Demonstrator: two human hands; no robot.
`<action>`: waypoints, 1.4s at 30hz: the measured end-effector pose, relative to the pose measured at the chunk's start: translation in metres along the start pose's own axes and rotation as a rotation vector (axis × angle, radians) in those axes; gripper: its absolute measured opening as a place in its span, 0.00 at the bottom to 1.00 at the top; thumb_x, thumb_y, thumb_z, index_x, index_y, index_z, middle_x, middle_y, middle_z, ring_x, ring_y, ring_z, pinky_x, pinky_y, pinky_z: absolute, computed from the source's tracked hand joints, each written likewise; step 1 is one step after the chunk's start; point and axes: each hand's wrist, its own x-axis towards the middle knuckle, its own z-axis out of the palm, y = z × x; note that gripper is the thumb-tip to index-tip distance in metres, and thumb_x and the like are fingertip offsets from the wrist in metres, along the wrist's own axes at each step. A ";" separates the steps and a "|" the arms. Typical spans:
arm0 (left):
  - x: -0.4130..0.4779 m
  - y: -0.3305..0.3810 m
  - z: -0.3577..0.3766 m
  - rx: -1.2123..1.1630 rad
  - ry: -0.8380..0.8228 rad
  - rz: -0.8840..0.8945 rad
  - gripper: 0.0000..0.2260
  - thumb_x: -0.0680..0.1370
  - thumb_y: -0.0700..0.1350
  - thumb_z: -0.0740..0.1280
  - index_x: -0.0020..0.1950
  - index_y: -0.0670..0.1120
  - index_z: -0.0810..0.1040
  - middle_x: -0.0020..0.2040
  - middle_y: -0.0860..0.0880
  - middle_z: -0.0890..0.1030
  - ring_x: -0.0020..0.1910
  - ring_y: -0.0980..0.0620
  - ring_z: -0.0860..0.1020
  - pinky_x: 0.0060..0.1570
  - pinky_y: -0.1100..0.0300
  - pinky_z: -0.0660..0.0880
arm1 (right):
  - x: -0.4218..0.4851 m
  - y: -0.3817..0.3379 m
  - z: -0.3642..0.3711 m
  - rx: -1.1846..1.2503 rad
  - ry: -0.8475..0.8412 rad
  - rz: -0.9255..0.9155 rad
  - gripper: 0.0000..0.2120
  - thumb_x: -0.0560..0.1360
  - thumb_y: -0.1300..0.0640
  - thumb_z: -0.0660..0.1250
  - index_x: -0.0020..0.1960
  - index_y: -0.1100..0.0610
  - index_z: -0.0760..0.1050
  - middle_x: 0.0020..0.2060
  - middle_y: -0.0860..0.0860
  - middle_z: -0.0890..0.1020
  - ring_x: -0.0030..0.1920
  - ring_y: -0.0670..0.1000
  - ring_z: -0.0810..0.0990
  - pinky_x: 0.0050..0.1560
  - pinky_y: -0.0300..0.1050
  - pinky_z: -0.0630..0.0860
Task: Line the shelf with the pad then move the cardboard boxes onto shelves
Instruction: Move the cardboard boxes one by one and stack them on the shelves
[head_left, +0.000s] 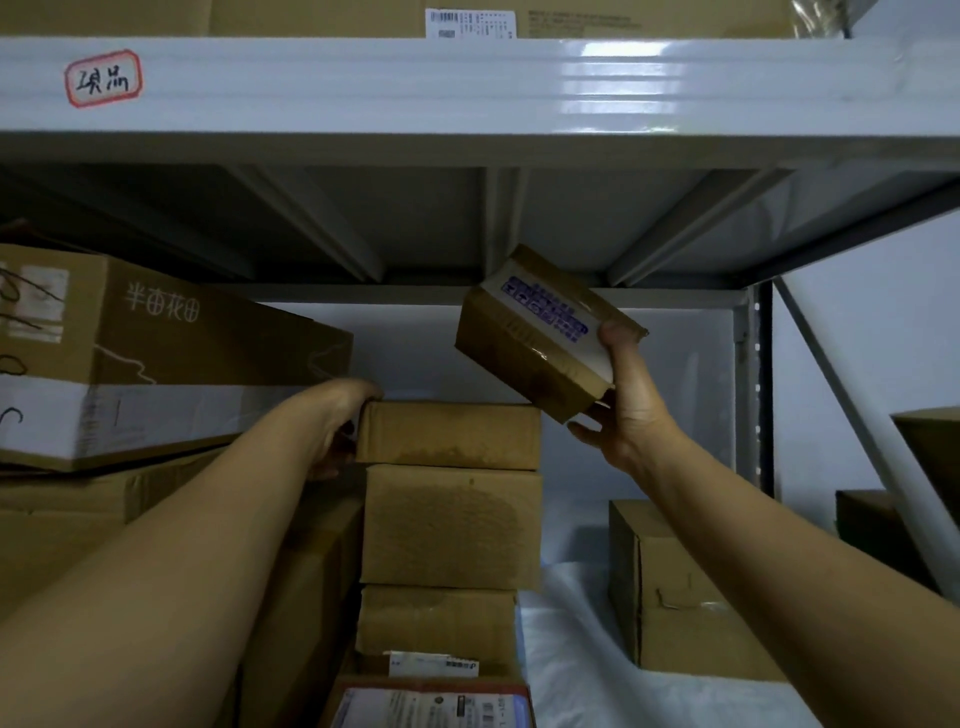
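Note:
My right hand grips a small cardboard box with a blue-printed label, tilted in the air above a stack of boxes. My left hand holds the left end of the stack's top box, fingers wrapped behind it. Below it sit a taller box and another box. A white pad covers the shelf surface to the right of the stack.
Large boxes fill the shelf's left side. A single box stands on the pad at the right. The grey shelf beam with a red-bordered label runs overhead. A labelled parcel lies at the bottom.

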 end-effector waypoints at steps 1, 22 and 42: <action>-0.004 -0.001 -0.001 0.018 -0.001 -0.015 0.18 0.78 0.58 0.61 0.51 0.43 0.72 0.51 0.40 0.75 0.45 0.43 0.74 0.43 0.51 0.69 | -0.002 0.001 0.000 0.012 -0.001 0.025 0.19 0.74 0.38 0.61 0.54 0.52 0.74 0.51 0.55 0.79 0.57 0.56 0.75 0.63 0.59 0.68; -0.047 0.053 0.026 -0.344 0.020 0.239 0.20 0.77 0.58 0.60 0.64 0.48 0.72 0.56 0.44 0.77 0.54 0.45 0.75 0.34 0.57 0.69 | -0.049 -0.044 -0.072 0.185 0.141 -0.097 0.16 0.72 0.45 0.63 0.56 0.52 0.76 0.57 0.56 0.78 0.59 0.59 0.76 0.56 0.59 0.76; -0.033 0.031 0.304 -0.283 -0.226 0.031 0.30 0.74 0.56 0.64 0.72 0.45 0.63 0.67 0.42 0.71 0.62 0.41 0.71 0.60 0.49 0.71 | -0.101 -0.049 -0.219 -0.060 0.204 -0.089 0.12 0.76 0.50 0.56 0.44 0.52 0.76 0.36 0.52 0.83 0.37 0.51 0.78 0.39 0.43 0.67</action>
